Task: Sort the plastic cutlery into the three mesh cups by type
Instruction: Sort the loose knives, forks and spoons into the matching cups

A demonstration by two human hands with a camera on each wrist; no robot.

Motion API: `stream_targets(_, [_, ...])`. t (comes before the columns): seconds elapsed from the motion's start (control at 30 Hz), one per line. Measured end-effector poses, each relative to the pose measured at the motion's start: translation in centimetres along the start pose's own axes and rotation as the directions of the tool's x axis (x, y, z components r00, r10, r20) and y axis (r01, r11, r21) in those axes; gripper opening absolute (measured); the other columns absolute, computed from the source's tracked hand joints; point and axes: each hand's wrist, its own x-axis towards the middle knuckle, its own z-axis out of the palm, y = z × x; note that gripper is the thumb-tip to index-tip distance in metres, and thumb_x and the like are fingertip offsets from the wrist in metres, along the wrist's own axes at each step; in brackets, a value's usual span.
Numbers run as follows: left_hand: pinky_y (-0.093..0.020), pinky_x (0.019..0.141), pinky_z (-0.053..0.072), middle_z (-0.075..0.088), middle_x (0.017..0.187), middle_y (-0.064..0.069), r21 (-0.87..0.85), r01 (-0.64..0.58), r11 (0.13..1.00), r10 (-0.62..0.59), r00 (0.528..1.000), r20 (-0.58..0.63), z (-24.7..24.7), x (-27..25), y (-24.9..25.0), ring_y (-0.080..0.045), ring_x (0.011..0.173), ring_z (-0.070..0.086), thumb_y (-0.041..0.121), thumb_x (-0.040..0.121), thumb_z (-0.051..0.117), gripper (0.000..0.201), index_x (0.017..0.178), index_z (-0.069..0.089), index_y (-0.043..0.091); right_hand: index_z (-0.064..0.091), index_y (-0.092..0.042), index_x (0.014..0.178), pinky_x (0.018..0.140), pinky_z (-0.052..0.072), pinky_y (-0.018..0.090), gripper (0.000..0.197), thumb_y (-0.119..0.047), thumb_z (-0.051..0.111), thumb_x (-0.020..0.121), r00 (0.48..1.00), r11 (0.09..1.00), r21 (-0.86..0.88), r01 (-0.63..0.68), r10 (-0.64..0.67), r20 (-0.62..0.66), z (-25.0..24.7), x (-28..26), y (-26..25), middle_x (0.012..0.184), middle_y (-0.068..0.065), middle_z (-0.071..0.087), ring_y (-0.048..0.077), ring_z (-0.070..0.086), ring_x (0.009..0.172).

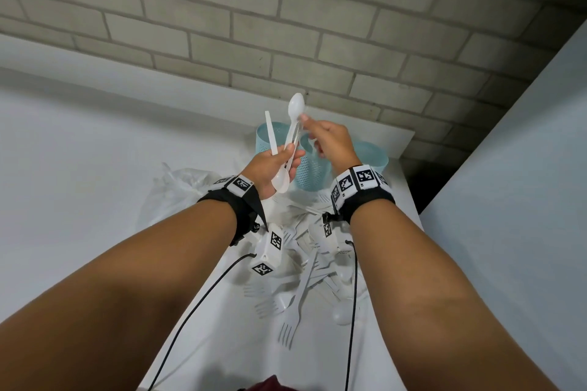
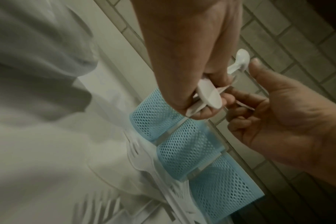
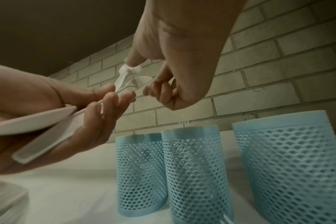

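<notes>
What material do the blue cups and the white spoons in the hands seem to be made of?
The blue cups: probably moulded plastic, matte; the walls are an even perforated mesh with a solid rim. Painted metal cannot be ruled out. The white spoons, held in the left hand and pinched by the right hand: thin plastic, slightly translucent and glossy, with a light sheen on the bowl.

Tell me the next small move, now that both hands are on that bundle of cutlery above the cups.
Probably draw the upright spoon, pinched by the right hand, out of the left hand, which holds several pieces, then lower it into a mesh cup below.
</notes>
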Motion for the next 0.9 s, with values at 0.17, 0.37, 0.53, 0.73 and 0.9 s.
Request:
stream_targets(0.17, [-0.013,0.051,0.051,0.071,0.065,0.002,-0.008,-0.037,0.999,0.037,0.999,-0.014,0.3,-0.2,0.7,-0.003,0.052,0.064,0.025,0.097,0.047,0.023,0.095,0.061,0.006,0.066,-0.015,0.074,0.057,0.037,0.021,0.020,-0.032,0.068,0.084,0.961,0.990,-0.063,-0.127,0.139,0.240,1.1,0.9,0.3,0.066,0.001,0.059,0.008,0.050,0.057])
stream_targets(0.37, [-0.029,0.075,0.054,0.064,0.090,-0.006,0.015,-0.060,0.998,0.062,0.991,-0.119,-0.8,0.1,0.9,-0.015,0.081,0.062,0.033,0.099,0.041,0.029,0.097,0.057,0.009,0.058,-0.014,0.072,0.041,0.033,0.016,0.020,-0.023,0.066,0.087,0.996,0.996,-0.040,-0.081,0.082,0.033,1.9,3.4,-1.3,0.063,0.000,0.054,0.005,0.043,0.047])
stream_targets(0.53, [-0.040,0.090,0.043,0.059,0.111,-0.003,0.095,-0.063,0.993,0.077,0.984,-0.160,-1.8,0.0,1.3,-0.021,0.102,0.057,0.038,0.100,0.034,0.043,0.128,0.050,0.009,0.053,-0.015,0.073,0.052,0.050,0.023,0.019,-0.016,0.061,0.090,0.925,0.984,0.126,0.127,-0.072,-0.374,3.4,5.1,-2.4,0.069,0.003,0.059,0.011,0.053,0.049])
stream_targets(0.73, [-0.030,0.078,0.050,0.062,0.104,-0.003,0.050,-0.073,0.996,0.081,0.982,-0.170,-2.4,0.2,1.5,-0.018,0.087,0.062,0.032,0.100,0.037,0.042,0.130,0.047,0.003,0.053,-0.009,0.085,0.074,0.057,0.039,0.012,-0.017,0.053,0.095,0.939,0.995,-0.041,0.088,-0.097,-0.329,5.2,5.1,-0.2,0.082,0.010,0.061,0.018,0.061,0.057])
stream_targets(0.9, [-0.026,0.075,0.050,0.061,0.093,-0.001,0.041,-0.074,0.996,0.079,0.984,-0.162,-2.7,0.4,1.4,-0.012,0.079,0.064,0.030,0.100,0.039,0.042,0.131,0.047,0.004,0.055,-0.005,0.085,0.076,0.057,0.041,0.016,-0.017,0.051,0.096,0.973,0.989,-0.143,0.039,-0.070,-0.219,5.6,4.6,1.1,0.083,0.010,0.060,0.024,0.065,0.067])
